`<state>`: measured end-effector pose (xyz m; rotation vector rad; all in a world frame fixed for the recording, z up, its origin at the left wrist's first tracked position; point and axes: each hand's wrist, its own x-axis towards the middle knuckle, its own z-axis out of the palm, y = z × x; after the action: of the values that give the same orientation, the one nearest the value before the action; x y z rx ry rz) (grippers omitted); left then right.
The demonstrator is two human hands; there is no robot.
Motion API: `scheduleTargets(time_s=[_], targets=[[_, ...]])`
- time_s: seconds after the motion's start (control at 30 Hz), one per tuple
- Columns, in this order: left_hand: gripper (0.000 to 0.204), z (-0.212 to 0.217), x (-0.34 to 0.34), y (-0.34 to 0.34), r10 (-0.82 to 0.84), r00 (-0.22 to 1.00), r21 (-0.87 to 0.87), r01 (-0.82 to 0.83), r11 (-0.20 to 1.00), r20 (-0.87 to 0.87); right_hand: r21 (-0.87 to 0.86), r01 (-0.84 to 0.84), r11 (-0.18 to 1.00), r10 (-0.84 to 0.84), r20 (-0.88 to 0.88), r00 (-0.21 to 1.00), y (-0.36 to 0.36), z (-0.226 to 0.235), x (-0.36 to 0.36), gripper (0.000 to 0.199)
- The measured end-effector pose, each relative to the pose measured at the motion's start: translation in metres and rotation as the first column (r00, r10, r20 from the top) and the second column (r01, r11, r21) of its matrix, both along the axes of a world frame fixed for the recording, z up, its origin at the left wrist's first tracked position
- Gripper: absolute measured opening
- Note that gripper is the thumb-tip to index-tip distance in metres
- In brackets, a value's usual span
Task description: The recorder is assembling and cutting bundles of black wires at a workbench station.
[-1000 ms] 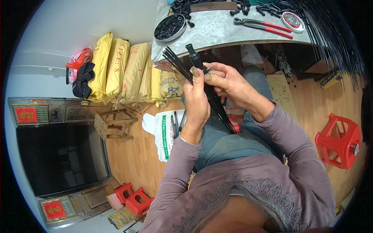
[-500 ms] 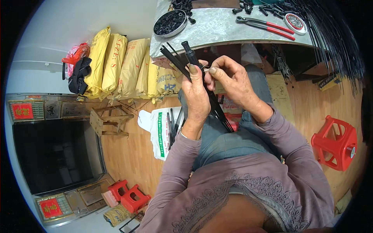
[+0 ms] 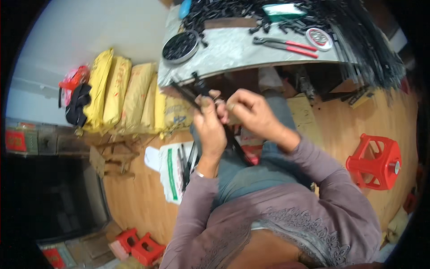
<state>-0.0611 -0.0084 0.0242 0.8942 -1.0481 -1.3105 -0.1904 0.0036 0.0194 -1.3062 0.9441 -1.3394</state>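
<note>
See, held above the lap [image 3: 244, 186] and near the front edge of the worktop [image 3: 233, 50], 1 bundle of black rods [image 3: 236, 145]. Begins at the left with slightly spread upper tips, then runs down and right through the left grip [image 3: 210, 130]. Looks light, stiff lengthwise, springy sideways; probably smooth enough to slide or splay in a slack hold, and easiest to bend at the loose tips. Just right of those tips, find a thicker black tube [image 3: 197, 80], seemingly hard and fit to bear a firm squeeze. Best taken around the middle, at the meeting of tube and rods, rather than by either end.

Wraps narrowly, on the left, around rods and tube together, with thumb uppermost and no visible gap.

Curls narrow in the right grip [image 3: 257, 115], with thumb and forefinger close together, just beside the left fingertips. Cannot tell, through the blur, about full closure or anything fine pinched there.

Note, on the worktop from left to right, a round dish [image 3: 182, 59] of small black pieces [image 3: 180, 45], red-handled pliers [image 3: 295, 44] and a small white dish [image 3: 329, 43], all apart from both grips.
</note>
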Motion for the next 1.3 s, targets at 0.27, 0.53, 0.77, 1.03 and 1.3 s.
scheduleTargets(time_s=[0.27,0.53,0.77,1.03,1.3], targets=[[0.052,0.003,0.01,0.003,-0.159,0.987,-0.074,0.158,0.985,-0.007,-0.682,0.292,0.67,-0.732,-0.545,0.409,-0.066,0.007,-0.109,0.01],[0.05,-0.006,0.023,0.005,-0.238,0.963,0.047,0.246,0.968,-0.129,-0.666,0.043,0.744,-0.666,-0.745,-0.024,-0.098,-0.023,-0.176,0.019],[0.044,-0.009,0.02,-0.001,-0.035,0.997,0.046,0.038,0.998,-0.069,-0.004,0.307,0.952,-0.263,-0.523,0.81,-0.079,0.011,-0.154,0.019],[0.051,-0.011,0.012,-0.005,-0.021,0.997,0.063,0.026,0.998,-0.074,-0.381,0.009,0.924,-0.283,-0.67,0.686,0.012,0.013,-0.076,0.036],[0.052,-0.006,0.009,0.002,-0.011,1.0,0.04,0.013,0.999,-0.027,-0.513,-0.11,0.851,-0.412,-0.783,0.466,0.018,0.022,-0.067,0.049]])
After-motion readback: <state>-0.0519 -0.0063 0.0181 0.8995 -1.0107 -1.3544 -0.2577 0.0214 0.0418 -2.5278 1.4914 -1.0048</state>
